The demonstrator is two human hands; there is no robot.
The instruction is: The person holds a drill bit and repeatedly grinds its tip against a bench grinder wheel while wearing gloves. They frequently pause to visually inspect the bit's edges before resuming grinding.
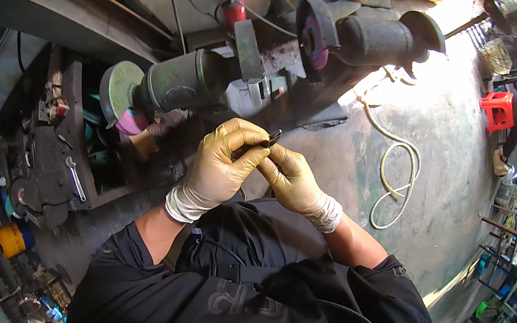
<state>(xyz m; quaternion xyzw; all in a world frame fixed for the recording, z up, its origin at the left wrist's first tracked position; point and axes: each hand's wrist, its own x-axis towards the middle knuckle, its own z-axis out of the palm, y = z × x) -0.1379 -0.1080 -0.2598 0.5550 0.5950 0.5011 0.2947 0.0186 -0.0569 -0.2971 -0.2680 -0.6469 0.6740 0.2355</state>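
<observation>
Both my hands wear pale, yellow-stained gloves and meet in front of my body. My left hand [223,159] is closed, thumb and fingers pinching a small dark metal piece [274,138] with a bright curved tip. From the other side my right hand [293,180] pinches the same piece, its fingertips touching those of the left. Much of the piece is hidden by my fingers, so its kind cannot be made out. Just beyond my hands stands a green bench grinder [180,80] with a pink grinding wheel [131,122] at its left end.
A second grinder [374,43] stands farther back on the right. A pale hose [382,175] lies looped on the floor. A red stool [498,111] is at the far right, a wrench [75,179] on the left bench, and a red fire extinguisher [233,12] behind the grinders.
</observation>
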